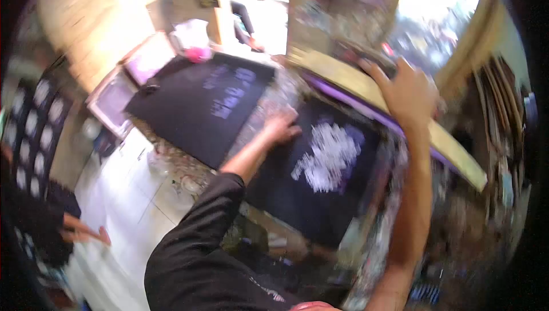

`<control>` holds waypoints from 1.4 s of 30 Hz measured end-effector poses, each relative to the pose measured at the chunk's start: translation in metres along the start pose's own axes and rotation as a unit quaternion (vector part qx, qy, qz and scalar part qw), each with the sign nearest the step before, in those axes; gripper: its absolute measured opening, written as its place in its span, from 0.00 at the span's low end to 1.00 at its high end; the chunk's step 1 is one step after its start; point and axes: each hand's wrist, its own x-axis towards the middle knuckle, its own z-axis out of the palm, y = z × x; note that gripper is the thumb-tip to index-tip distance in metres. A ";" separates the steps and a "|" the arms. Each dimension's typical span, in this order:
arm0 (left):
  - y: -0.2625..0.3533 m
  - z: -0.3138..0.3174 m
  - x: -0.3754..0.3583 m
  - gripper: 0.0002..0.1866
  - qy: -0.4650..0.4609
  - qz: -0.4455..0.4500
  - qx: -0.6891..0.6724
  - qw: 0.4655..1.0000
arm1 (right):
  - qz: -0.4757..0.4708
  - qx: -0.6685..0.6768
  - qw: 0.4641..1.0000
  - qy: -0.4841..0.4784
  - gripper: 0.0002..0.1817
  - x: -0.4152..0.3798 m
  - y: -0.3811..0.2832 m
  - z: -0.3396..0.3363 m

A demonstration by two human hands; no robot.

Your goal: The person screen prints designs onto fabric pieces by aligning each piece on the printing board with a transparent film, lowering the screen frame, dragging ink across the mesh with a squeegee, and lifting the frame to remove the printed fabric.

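Note:
A black panel with a white print (329, 156) lies on the work surface in front of me. At its upper left edge rests my left hand (280, 126), its fingers bent and blurred, so I cannot make out whether they pinch the edge. My right hand (409, 91) grips the top of a yellowish wooden frame (457, 154) with a purple strip along its side. The frame is tilted up at the right of the printed panel. Another black panel with faint purplish lettering (197, 99) lies to the left.
Two framed screens (111, 102) stand at the upper left, near a pink object (198, 54). At the lower left, another person's hand (84, 232) shows beside a white surface. Flat boards (497, 122) lean at the far right. Another person is partly visible in the bright doorway.

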 end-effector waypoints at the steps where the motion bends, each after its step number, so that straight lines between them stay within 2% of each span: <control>1: -0.008 0.006 -0.002 0.29 0.042 0.071 -0.016 0.996 | 0.010 -0.013 0.998 -0.063 0.45 0.014 0.001 -0.005; 2: -0.024 0.032 0.002 0.20 0.099 0.182 0.036 0.978 | 0.002 -0.009 0.999 -0.047 0.47 0.030 0.009 0.002; 3: -0.010 0.031 -0.012 0.14 0.195 0.187 0.041 0.962 | 0.019 -0.008 0.998 -0.063 0.47 0.045 0.014 0.003; 4: 0.003 0.015 -0.025 0.12 0.103 0.069 -0.061 0.990 | 0.018 0.019 0.997 -0.076 0.48 0.061 0.020 0.008; 5: 0.014 -0.002 -0.035 0.11 0.017 -0.047 -0.176 0.983 | 0.027 0.023 0.996 -0.082 0.47 0.073 0.022 0.007; 7: -0.005 -0.037 -0.071 0.13 0.192 -0.109 -0.273 0.936 | 0.019 0.016 0.995 -0.093 0.48 0.094 0.028 0.006; 8: -0.020 -0.074 -0.096 0.11 0.266 -0.139 -0.288 0.909 | 0.021 0.011 0.996 -0.082 0.49 0.103 0.034 0.012; 9: -0.038 -0.107 -0.127 0.10 0.311 -0.177 -0.312 0.880 | 0.025 0.006 0.997 -0.069 0.50 0.104 0.037 0.019; 10: -0.079 -0.125 -0.157 0.12 0.330 -0.233 -0.299 0.864 | 0.039 0.010 0.995 -0.090 0.51 0.109 0.039 0.021; 11: -0.107 -0.152 -0.187 0.12 0.364 -0.323 -0.206 0.849 | 0.053 0.014 0.992 -0.112 0.53 0.113 0.038 0.019; 12: -0.138 -0.165 -0.215 0.15 0.425 -0.396 -0.124 0.805 | 0.077 0.012 0.987 -0.138 0.53 0.113 0.030 0.010; 13: -0.185 -0.161 -0.236 0.20 0.541 -0.386 -0.203 0.720 | 0.073 0.017 0.988 -0.138 0.53 0.116 0.030 0.013; 14: -0.217 -0.164 -0.255 0.23 0.599 -0.379 -0.183 0.681 | 0.076 0.022 0.990 -0.115 0.53 0.117 0.035 0.020; 15: -0.212 -0.178 -0.261 0.25 0.611 -0.395 -0.273 0.630 | 0.079 0.026 0.992 -0.093 0.53 0.119 0.039 0.026; 16: -0.224 -0.178 -0.260 0.25 0.632 -0.434 -0.234 0.598 | 0.077 0.038 0.993 -0.086 0.53 0.120 0.041 0.030; 18: -0.299 -0.136 -0.247 0.25 0.663 -0.496 -0.113 0.550 | 0.077 0.029 0.992 -0.095 0.54 0.133 0.050 0.043; 19: -0.314 -0.129 -0.239 0.25 0.653 -0.497 -0.122 0.559 | 0.081 0.013 0.991 -0.104 0.54 0.133 0.057 0.046; 20: -0.325 -0.115 -0.225 0.23 0.679 -0.472 -0.238 0.510 | 0.058 0.000 0.996 -0.064 0.54 0.129 0.061 0.049; 21: -0.327 -0.098 -0.207 0.22 0.694 -0.443 -0.351 0.447 | 0.087 0.003 0.988 -0.129 0.55 0.123 0.043 0.027; 22: -0.298 -0.109 -0.194 0.17 0.692 -0.371 -0.491 0.378 | 0.080 0.007 0.989 -0.124 0.56 0.122 0.041 0.024; 23: -0.286 -0.112 -0.187 0.16 0.683 -0.326 -0.560 0.338 | 0.075 0.015 0.990 -0.118 0.56 0.120 0.041 0.026; 25: -0.259 -0.111 -0.187 0.17 0.545 -0.305 -0.712 0.320 | 0.073 0.005 0.991 -0.108 0.57 0.115 0.036 0.024; 26: -0.223 -0.109 -0.176 0.20 0.472 -0.340 -0.611 0.537 | 0.064 0.009 0.993 -0.098 0.57 0.115 0.038 0.023; 27: -0.178 -0.105 -0.159 0.24 0.371 -0.351 -0.469 0.721 | 0.074 0.005 0.992 -0.101 0.57 0.118 0.041 0.023; 28: -0.131 -0.104 -0.143 0.26 0.325 -0.301 -0.305 0.843 | 0.075 0.009 0.989 -0.126 0.57 0.123 0.042 0.025; 29: -0.099 -0.101 -0.130 0.28 0.269 -0.236 -0.128 0.925 | 0.074 0.014 0.986 -0.150 0.57 0.124 0.043 0.026; 31: -0.094 -0.069 -0.119 0.29 0.197 -0.181 0.136 0.954 | 0.061 0.014 0.989 -0.132 0.55 0.118 0.041 0.030; 32: -0.092 -0.067 -0.112 0.28 0.168 -0.205 0.173 0.949 | 0.049 0.018 0.993 -0.106 0.54 0.117 0.040 0.028; 33: -0.092 -0.067 -0.099 0.28 0.170 -0.198 0.172 0.950 | 0.043 0.022 0.996 -0.079 0.53 0.117 0.041 0.026; 35: -0.091 -0.060 -0.089 0.23 0.050 -0.236 0.212 0.947 | 0.035 0.016 0.995 -0.089 0.52 0.118 0.042 0.028; 36: -0.097 -0.053 -0.088 0.23 0.049 -0.233 0.215 0.947 | 0.040 0.015 0.993 -0.114 0.52 0.122 0.041 0.030; 38: -0.108 -0.046 -0.075 0.12 0.056 -0.241 0.275 0.929 | 0.029 0.026 0.990 -0.138 0.52 0.118 0.039 0.020; 39: -0.111 -0.051 -0.066 0.08 0.063 -0.241 0.306 0.919 | 0.010 0.021 0.998 -0.056 0.52 0.113 0.038 0.024; 40: -0.116 -0.056 -0.068 0.06 0.069 -0.219 0.319 0.920 | 0.013 0.024 0.997 -0.066 0.51 0.113 0.042 0.023; 42: -0.124 -0.089 -0.070 0.10 0.063 -0.222 0.207 0.951 | 0.026 0.032 0.996 -0.080 0.51 0.108 0.036 0.016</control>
